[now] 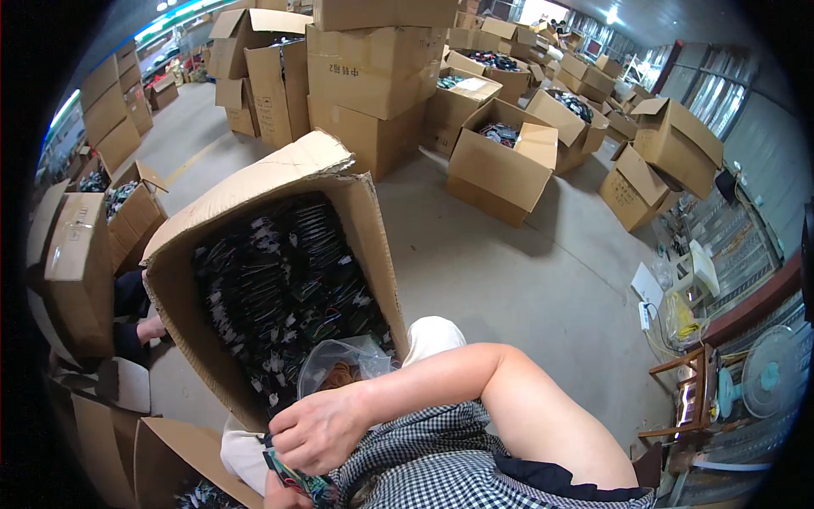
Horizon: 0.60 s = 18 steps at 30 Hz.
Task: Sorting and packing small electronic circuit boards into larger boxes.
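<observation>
Low in front of my body, my left hand is closed around a bundle of green circuit boards with coloured wires. My right hand reaches across from the right. Its fingers curl over the upper end of that bundle, where a dark piece shows at the fingertips; the exact grip is partly hidden. Just beyond stands a large open carton holding rows of black wired parts with white connectors. A clear plastic bag with brownish contents lies at the carton's near end, beside my right wrist.
Another open carton with dark parts sits at the lower left. A person's foot shows left of the large carton. Stacked cartons and open filled cartons stand farther back. At right are a fan and a wooden stool.
</observation>
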### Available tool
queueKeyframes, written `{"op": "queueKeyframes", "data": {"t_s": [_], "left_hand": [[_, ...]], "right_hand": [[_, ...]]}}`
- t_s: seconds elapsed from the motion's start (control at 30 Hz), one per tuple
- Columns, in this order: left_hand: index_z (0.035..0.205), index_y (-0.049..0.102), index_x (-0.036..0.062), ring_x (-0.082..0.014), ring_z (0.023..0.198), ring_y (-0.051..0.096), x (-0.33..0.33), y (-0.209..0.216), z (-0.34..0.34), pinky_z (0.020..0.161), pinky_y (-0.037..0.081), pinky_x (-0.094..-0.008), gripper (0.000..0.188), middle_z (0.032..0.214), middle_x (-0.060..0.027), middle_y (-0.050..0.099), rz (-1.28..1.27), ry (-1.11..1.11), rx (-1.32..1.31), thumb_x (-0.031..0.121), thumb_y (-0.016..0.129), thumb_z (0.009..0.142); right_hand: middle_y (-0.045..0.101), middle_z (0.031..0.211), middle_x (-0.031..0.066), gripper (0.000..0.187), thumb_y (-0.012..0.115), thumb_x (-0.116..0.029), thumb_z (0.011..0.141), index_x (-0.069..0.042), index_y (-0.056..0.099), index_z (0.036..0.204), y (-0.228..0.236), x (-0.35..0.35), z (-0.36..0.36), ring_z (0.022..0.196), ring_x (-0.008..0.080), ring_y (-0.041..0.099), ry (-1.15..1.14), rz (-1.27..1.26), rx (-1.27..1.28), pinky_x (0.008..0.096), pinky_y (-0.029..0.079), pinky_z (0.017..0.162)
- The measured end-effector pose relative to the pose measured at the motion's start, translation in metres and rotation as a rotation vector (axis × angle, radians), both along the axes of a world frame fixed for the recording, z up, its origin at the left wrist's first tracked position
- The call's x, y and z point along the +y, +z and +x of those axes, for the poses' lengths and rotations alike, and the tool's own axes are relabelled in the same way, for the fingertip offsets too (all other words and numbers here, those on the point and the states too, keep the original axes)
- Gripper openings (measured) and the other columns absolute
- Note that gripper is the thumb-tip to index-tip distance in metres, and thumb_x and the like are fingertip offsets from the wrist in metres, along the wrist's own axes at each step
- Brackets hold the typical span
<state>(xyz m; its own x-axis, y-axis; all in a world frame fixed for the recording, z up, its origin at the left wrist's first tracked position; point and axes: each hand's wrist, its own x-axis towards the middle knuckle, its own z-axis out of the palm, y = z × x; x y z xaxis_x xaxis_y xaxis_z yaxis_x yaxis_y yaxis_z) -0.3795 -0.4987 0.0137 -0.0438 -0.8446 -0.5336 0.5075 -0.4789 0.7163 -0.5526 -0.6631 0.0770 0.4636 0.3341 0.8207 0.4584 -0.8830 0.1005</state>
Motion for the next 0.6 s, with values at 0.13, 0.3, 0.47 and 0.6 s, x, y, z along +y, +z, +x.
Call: {"op": "queueKeyframes", "data": {"t_s": [0.13, 0.3, 0.47, 0.6], "left_hand": [[0.133, 0.040, 0.0037, -0.0195, 0.109, 0.052, 0.008, 0.016, -0.012, 0.091, 0.043, -0.0325, 0.058, 0.120, -0.0052, 0.051, -0.125, -0.020, -0.140, 0.013, 0.065, 0.081], [0.136, 0.037, 0.0010, -0.0205, 0.113, 0.049, 0.003, 0.014, -0.020, 0.095, 0.041, -0.0320, 0.052, 0.124, -0.0086, 0.051, -0.111, -0.191, -0.346, 0.008, 0.056, 0.088], [0.125, 0.043, 0.0039, -0.0164, 0.072, 0.063, -0.007, 0.023, -0.049, 0.054, 0.051, -0.0237, 0.040, 0.102, -0.0107, 0.062, 0.064, 0.100, -0.156, 0.013, 0.056, 0.088], [0.124, 0.040, 0.0061, -0.0143, 0.061, 0.062, -0.003, 0.043, -0.075, 0.048, 0.047, -0.0209, 0.041, 0.083, -0.0095, 0.065, 0.035, 0.086, -0.247, 0.018, 0.058, 0.090]], "right_hand": [[0.052, 0.073, 0.0069, 0.015, 0.061, -0.017, 0.058, -0.005, 0.055, 0.053, -0.017, 0.001, -0.016, 0.076, 0.0240, 0.054, -0.044, 0.136, 0.329, 0.0376, 0.044, 0.079], [0.045, 0.129, 0.0215, 0.052, 0.064, -0.024, 0.084, 0.003, 0.049, 0.125, -0.039, 0.016, -0.004, 0.116, 0.0353, 0.046, -0.212, 0.989, 0.426, 0.0405, 0.038, 0.097], [0.063, 0.096, 0.0148, 0.037, 0.063, -0.013, 0.083, 0.005, 0.058, 0.114, -0.065, 0.033, 0.017, 0.089, 0.0243, 0.062, -0.044, 1.619, 0.364, 0.0313, 0.048, 0.081], [0.062, 0.090, 0.0103, 0.026, 0.059, -0.007, 0.085, 0.005, 0.059, 0.108, -0.085, 0.044, 0.024, 0.084, 0.0190, 0.061, -0.241, 1.595, 0.125, 0.0281, 0.048, 0.076]]}}
